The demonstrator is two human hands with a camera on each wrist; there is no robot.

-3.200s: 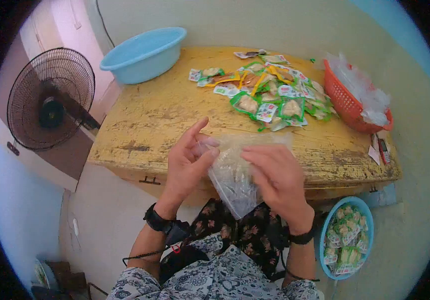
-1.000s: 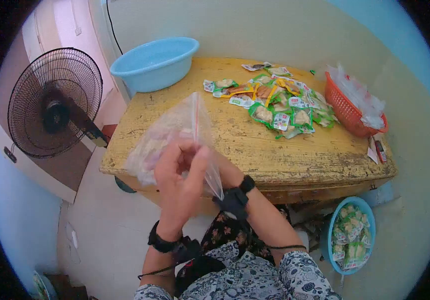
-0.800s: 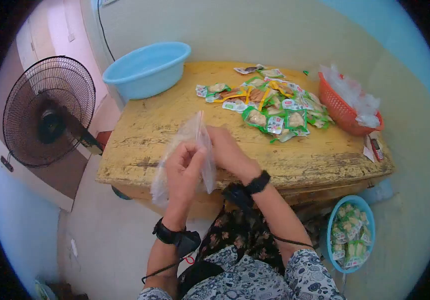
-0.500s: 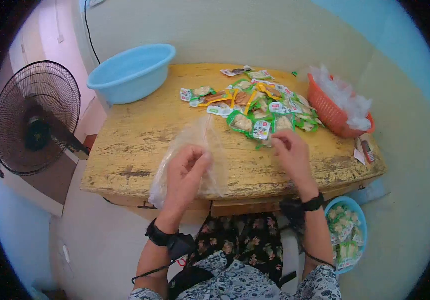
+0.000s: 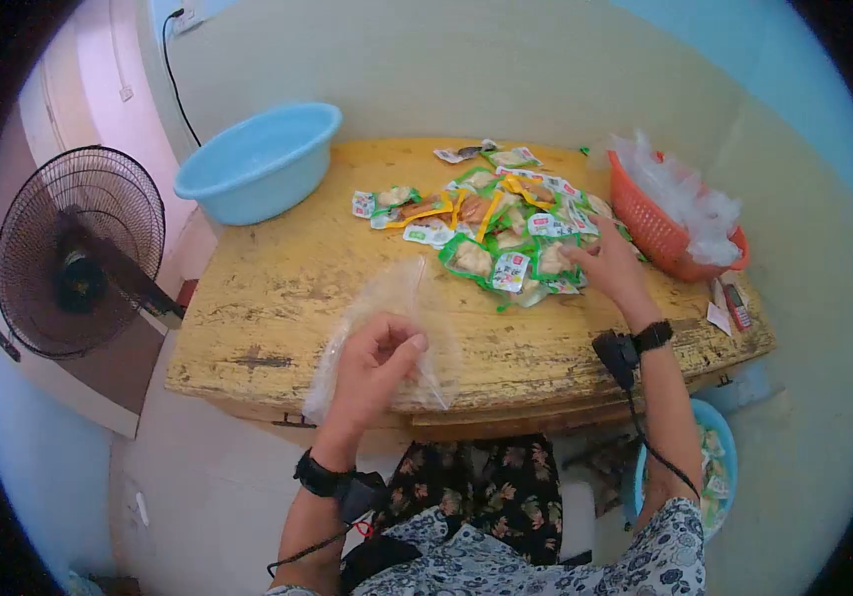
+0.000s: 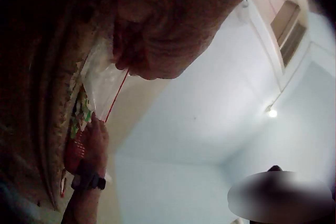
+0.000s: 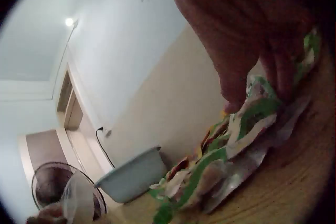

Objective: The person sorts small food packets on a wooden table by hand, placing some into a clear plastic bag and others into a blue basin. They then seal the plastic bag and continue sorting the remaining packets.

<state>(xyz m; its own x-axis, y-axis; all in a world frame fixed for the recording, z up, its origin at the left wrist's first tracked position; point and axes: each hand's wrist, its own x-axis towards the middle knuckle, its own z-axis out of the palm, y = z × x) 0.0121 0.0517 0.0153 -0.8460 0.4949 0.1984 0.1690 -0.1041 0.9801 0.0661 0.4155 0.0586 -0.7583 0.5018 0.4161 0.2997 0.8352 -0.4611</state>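
In the head view my left hand (image 5: 375, 366) pinches a clear plastic zip bag (image 5: 399, 286) over the table's front edge. The bag hangs loose behind the fingers, and its red zip line shows in the left wrist view. My right hand (image 5: 619, 268) is at the right side of a heap of small sealed food packets (image 5: 473, 256) with green, white and yellow edges. Thumb and fingers are spread around a green-edged packet (image 7: 257, 103) in the right wrist view, fingertips right at its surface. Pale, lumpy food shows through several packets.
The worn yellow table (image 5: 278, 298) carries a blue basin (image 5: 258, 164) at back left and a red basket (image 5: 650, 214) of clear bags at right. A second blue basin (image 5: 719, 417) with packets stands low at right. A fan (image 5: 79, 253) stands left.
Both hands were together at the bag; the right hand has left it and reached right to the packets. The left hand keeps the bag, now hanging over the table's front edge.
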